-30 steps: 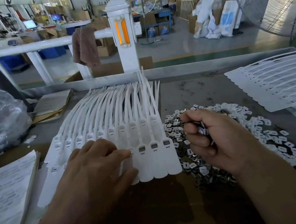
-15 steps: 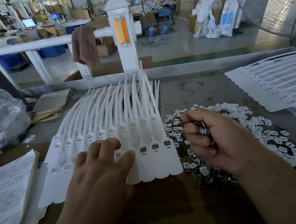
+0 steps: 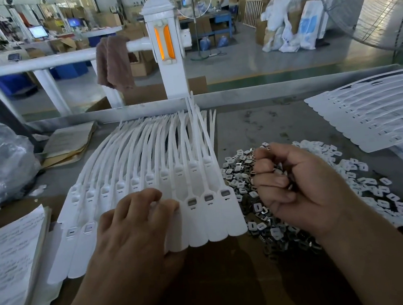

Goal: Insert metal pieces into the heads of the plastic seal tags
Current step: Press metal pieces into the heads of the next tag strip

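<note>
On the workbench (image 3: pixel 254 127) my left hand (image 3: pixel 134 230) presses spread fingers (image 3: pixel 148 197) onto the fanned seal tags (image 3: pixel 171 155) to steady them, my right hand (image 3: pixel 304 186) clutching metal pieces (image 3: pixel 278 170) for feeding.

Bright daylight enters from the far right, bleaching the top right corner white. The desk (image 3: pixel 267 126) is evenly lit, with soft shadows under the left hand (image 3: pixel 134 232) and right hand (image 3: pixel 302 191) toward its near edge. Metal pieces (image 3: pixel 237 173) glint. The wide lens bows the white rail (image 3: pixel 39 62) and smears the paper stack (image 3: pixel 8 257) at the left edge.
</note>
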Motion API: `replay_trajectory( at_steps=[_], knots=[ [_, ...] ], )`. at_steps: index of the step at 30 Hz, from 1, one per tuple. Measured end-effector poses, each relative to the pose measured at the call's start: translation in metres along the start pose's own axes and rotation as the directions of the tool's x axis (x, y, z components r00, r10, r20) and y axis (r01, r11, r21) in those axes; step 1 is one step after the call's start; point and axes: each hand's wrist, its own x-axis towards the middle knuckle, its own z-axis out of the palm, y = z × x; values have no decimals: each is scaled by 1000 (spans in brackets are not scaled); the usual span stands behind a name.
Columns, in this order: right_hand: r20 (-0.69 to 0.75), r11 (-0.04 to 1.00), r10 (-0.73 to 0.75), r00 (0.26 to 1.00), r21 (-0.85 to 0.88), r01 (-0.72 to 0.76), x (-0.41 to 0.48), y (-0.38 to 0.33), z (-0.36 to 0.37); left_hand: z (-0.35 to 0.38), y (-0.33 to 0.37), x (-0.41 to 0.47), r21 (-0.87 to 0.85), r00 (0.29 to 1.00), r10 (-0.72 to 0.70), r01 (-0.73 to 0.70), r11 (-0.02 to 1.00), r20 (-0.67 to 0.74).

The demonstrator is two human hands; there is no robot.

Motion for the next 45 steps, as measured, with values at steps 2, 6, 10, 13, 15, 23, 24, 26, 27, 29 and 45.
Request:
replay_trajectory(
  at_steps=[2, 6, 10, 13, 15, 23, 24, 26, 27, 29, 45],
  knots=[
    [-3, 1000, -8, 1000, 8, 8, 0, 0, 0, -2, 1, 0, 3, 1000, -5, 5, 1000, 9],
    [-4, 1000, -18, 1000, 18, 18, 0, -1, 0, -2, 1, 1, 21, 999, 0, 1, 1000, -52],
    [-16, 997, -8, 1000, 73, 9, 0, -1, 0, -2, 2, 2, 21, 1000, 8, -8, 1000, -8],
    [-34, 984, -25, 999, 174, 30, -1, 0, 3, -2, 3, -1, -22, 998, -19, 20, 1000, 54],
    [-59, 971, -58, 997, 227, 69, -2, 0, 5, -3, 4, -2, -72, 1000, 15, -14, 997, 0],
    [33, 972, -82, 996, 223, 73, -6, 4, 13, -17, 43, 27, -333, 917, 60, -204, 920, -395],
    [39, 972, -80, 996, 224, 69, -6, 4, 13, -17, 50, 33, -355, 910, 65, -224, 908, -410],
    [41, 971, -76, 996, 228, 65, -7, 4, 12, -17, 62, 42, -385, 912, 81, -249, 889, -402],
    [40, 972, -77, 996, 224, 66, -6, 3, 11, -16, 67, 45, -390, 913, 86, -254, 885, -399],
    [51, 974, -77, 996, 216, 64, -5, 3, 9, -14, 74, 51, -399, 908, 62, -242, 884, -414],
    [111, 996, -13, 994, 88, 3, -3, 8, 4, -13, 89, 69, -574, 915, -38, -219, 789, -402]
  ],
)
